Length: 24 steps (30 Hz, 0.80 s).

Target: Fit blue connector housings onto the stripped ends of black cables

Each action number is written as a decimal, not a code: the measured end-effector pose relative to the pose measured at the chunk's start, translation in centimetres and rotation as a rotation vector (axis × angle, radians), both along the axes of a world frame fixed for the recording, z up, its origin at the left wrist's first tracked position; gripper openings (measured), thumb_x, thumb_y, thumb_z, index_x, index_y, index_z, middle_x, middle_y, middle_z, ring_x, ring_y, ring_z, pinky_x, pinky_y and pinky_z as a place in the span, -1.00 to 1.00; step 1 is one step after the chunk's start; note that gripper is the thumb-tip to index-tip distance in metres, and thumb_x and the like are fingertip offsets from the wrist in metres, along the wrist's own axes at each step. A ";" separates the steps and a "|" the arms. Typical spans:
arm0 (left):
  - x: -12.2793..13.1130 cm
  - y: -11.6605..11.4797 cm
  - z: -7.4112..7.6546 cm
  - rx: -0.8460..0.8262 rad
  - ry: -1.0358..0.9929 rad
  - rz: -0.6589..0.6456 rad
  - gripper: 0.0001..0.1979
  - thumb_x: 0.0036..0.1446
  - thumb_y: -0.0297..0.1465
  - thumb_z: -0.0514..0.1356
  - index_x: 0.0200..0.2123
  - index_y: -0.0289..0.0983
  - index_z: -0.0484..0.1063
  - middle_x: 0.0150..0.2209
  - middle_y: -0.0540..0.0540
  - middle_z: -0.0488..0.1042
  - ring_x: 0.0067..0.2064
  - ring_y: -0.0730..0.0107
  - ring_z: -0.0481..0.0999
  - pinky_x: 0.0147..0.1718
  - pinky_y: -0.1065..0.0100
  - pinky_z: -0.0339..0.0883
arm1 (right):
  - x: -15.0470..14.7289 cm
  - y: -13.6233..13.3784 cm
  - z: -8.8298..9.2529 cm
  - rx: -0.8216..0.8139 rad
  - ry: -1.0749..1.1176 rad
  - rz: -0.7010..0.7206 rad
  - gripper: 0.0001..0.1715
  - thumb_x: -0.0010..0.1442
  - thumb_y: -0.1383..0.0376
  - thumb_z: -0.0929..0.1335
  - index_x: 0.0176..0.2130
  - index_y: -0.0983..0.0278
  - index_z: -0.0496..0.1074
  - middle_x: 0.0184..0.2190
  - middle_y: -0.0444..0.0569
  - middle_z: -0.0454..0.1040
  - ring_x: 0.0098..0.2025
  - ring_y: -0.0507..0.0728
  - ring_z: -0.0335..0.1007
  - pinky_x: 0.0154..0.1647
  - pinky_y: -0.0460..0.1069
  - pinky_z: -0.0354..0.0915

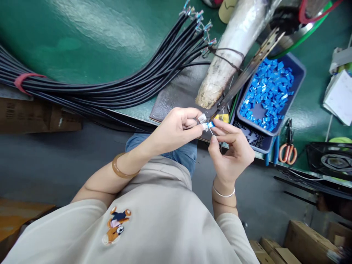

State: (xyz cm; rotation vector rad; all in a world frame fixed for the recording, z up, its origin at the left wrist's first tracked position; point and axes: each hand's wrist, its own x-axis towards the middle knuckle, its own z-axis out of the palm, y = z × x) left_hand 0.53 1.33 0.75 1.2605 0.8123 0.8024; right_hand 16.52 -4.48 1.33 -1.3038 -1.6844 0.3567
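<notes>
My left hand (178, 126) is closed in a pinch at the table's front edge. Its thumb and finger grip a small blue-and-white piece (210, 124), whose exact kind is too small to tell. A small white tag (202, 118) shows by the same fingers. Close on the right, my right hand (232, 148) pinches a thin white wire (211, 131) between thumb and forefinger, its other fingertips near the blue part. Just behind the fingers lies a yellow piece (222, 117), partly hidden.
A grey-blue bin (298, 79) of blue pieces overlaps a lower bin of small black parts. Orange-handled pliers (288, 152) lie to its right. A plastic-wrapped post (228, 55) and a metal bar (244, 77) loom over the hands. Bundled black cables (123, 90) run left.
</notes>
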 end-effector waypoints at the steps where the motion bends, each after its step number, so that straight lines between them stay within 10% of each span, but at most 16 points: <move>1: 0.1 0.1 0.0 -0.002 -0.005 0.003 -0.90 0.13 -0.45 0.16 -0.43 -0.31 0.32 -0.62 0.14 -0.03 -0.59 0.66 -0.07 -0.63 0.48 -0.17 | 0.0 0.1 0.0 -0.001 -0.005 0.000 -0.85 0.12 0.48 0.39 -0.32 0.24 0.40 -0.06 -0.02 0.56 -0.04 0.15 0.56 -0.07 0.12 0.60; 24: 0.2 0.2 0.0 -0.004 0.039 -0.013 -0.91 0.13 -0.47 0.14 -0.43 -0.30 0.30 -0.62 0.14 -0.03 -0.58 0.66 -0.08 -0.62 0.47 -0.17 | 0.4 0.2 0.1 0.031 -0.079 0.036 -0.80 0.08 0.53 0.39 -0.31 0.26 0.39 -0.03 0.01 0.56 -0.06 0.12 0.57 -0.07 0.10 0.60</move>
